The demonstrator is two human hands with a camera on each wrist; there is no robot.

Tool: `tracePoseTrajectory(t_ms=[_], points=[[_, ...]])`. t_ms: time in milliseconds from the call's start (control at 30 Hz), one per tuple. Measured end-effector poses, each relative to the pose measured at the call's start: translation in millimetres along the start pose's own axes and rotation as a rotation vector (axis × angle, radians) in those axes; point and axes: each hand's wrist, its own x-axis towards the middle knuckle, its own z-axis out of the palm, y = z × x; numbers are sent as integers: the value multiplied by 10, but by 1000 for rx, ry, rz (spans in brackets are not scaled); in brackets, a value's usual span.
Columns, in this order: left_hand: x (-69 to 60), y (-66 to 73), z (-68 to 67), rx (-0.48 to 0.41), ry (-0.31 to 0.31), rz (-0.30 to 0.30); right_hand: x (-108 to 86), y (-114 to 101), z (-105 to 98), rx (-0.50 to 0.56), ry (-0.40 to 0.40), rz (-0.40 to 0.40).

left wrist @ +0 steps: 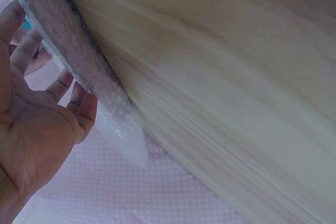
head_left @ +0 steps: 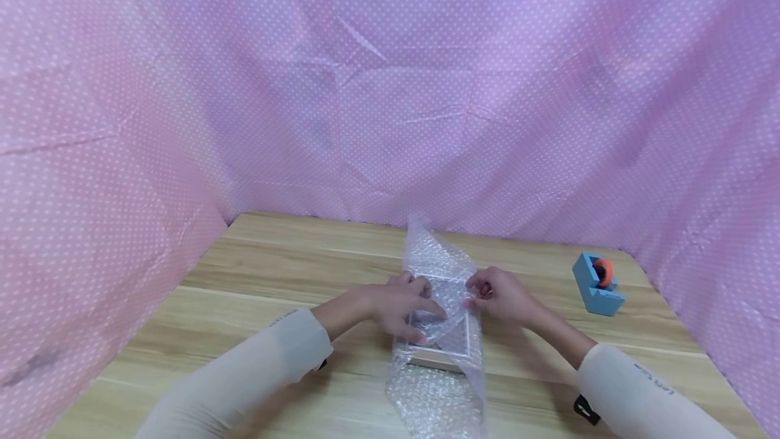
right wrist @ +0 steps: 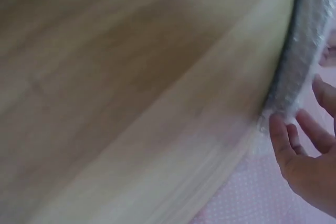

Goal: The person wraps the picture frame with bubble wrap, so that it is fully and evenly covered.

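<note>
The left hand (head_left: 405, 307) spreads its fingers over the shiny bubble wrap (head_left: 435, 402); the right hand (head_left: 504, 295) bends its fingers at the wrap's right side, but I cannot tell if they pinch it. Pink dotted cloth (head_left: 402, 107) hangs around the wooden worktop (head_left: 286, 263). A flat, tan-sided box (head_left: 435, 360) lies partly covered, between the worktop's left and right edges.

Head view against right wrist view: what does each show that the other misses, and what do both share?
Only the head view shows the blue tape dispenser with its orange roll and the cream fabric sleeves. Only the right wrist view shows a dark line edging the clear bubble wrap. Both show the wrap, right hand, left hand, pale wooden table and pink dotted cloth.
</note>
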Motion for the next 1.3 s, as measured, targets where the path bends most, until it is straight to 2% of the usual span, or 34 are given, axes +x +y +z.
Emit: tracePoseTrajectory(t_ms=[267, 433, 600, 700, 800, 867, 933, 1033, 1133, 1200, 1300], points=[[109, 54, 5, 1, -6, 11, -101, 32, 34, -43, 71, 62], [223, 96, 13, 28, -2, 6, -158, 93, -17, -75, 79, 73], [287, 143, 7, 13, -9, 2, -210, 132, -63, -98, 84, 86], [302, 100, -1, -22, 6, 35, -223, 136, -63, -109, 81, 86], [319, -32, -11, -160, 89, 46, -224, 133, -49, -124, 88, 76], [339, -152, -10, -306, 191, -20, -231, 134, -44, -140, 94, 66], [358, -274, -7, -469, 313, -157, -237, 134, -37, -153, 103, 56], [386, -419, 4, -754, 419, -400, -239, 129, -36, -170, 109, 44], [430, -532, 28, -1039, 426, -545, -234, 126, -36, -179, 109, 42], [472, -594, 42, -1199, 413, -572, -230, 123, -36, -183, 107, 48], [547, -670, 56, -1351, 401, -572, -228, 120, -36, -185, 104, 54]])
